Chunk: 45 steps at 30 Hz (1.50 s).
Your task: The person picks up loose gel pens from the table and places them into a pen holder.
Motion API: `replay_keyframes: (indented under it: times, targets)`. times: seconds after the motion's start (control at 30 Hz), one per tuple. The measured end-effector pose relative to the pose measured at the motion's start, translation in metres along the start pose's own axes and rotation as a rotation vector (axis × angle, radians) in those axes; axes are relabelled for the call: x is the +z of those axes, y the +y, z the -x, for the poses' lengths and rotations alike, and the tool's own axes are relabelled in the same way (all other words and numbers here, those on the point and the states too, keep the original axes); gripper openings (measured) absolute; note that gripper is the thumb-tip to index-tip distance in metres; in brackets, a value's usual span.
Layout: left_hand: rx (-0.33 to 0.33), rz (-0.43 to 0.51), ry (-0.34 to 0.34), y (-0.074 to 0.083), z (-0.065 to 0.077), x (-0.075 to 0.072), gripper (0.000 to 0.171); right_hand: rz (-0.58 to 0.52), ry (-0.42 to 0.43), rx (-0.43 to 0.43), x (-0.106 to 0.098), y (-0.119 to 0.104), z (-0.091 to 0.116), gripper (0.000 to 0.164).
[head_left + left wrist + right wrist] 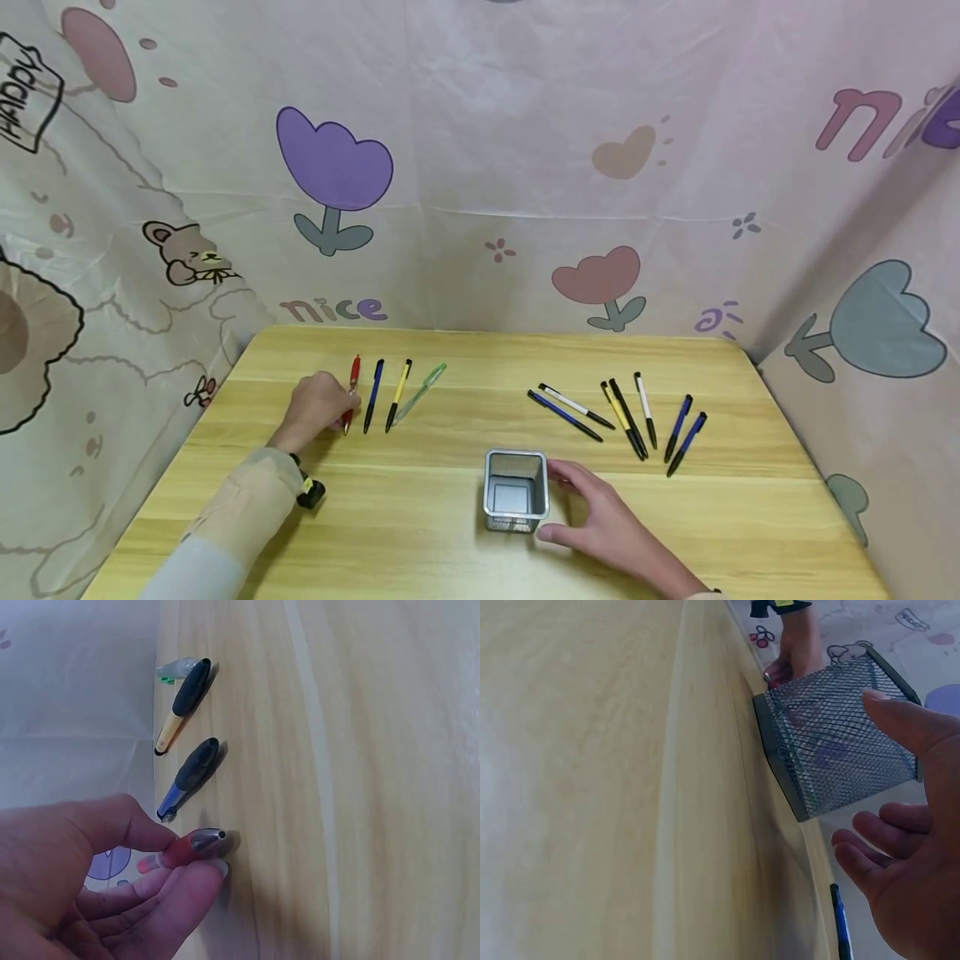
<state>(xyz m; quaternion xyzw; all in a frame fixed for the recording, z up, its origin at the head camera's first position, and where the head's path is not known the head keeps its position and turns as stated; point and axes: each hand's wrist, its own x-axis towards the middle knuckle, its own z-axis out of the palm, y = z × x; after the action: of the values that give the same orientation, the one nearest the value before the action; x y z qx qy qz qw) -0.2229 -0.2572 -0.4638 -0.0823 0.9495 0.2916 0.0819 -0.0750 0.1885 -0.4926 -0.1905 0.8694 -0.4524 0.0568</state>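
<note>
My left hand (318, 402) pinches a red pen (180, 851) between thumb and fingers near its metal tip, at the left of the table. Beside that pen lie a blue pen (373, 396), a yellow pen (400, 394) with a black grip, and a clear green pen (422, 392). A square silver mesh pen holder (516, 523) stands upright near the front middle, and its inside shows no pens. Around its right side my right hand (600, 521) is spread, thumb and fingers apart, close to the mesh wall.
On the right half of the table (420, 517) lie several more pens, among them a blue pen (564, 415), a white pen (646, 410) and a yellow pen (622, 419). A printed cloth (480, 167) hangs behind the table and along both sides.
</note>
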Motion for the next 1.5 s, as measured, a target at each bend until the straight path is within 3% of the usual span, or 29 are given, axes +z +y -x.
replay_keyframes:
  times: [0.23,0.57,0.73,0.97,1.27,1.5]
  targets:
    - [0.016,0.090,0.000,-0.003,0.003,-0.002,0.019,-0.015,0.009,-0.033,0.005,-0.001,-0.008,0.086]
    - [0.073,0.159,0.050,-0.004,0.005,-0.006,0.035,-0.073,-0.001,-0.058,0.009,-0.002,-0.011,0.082]
    - [0.106,0.204,0.072,0.002,0.008,-0.005,0.033,-0.128,-0.004,-0.073,0.011,0.001,-0.012,0.079]
    - [0.195,0.241,0.133,0.019,0.018,0.000,0.026,-0.170,-0.013,-0.045,0.012,0.000,-0.014,0.076]
    - [0.276,0.285,0.158,0.051,0.039,0.002,0.022,-0.168,-0.006,-0.026,0.014,0.001,-0.018,0.076]
    - [0.360,0.256,0.190,0.072,0.057,0.005,0.016,-0.224,-0.024,-0.004,0.014,0.002,-0.021,0.077]
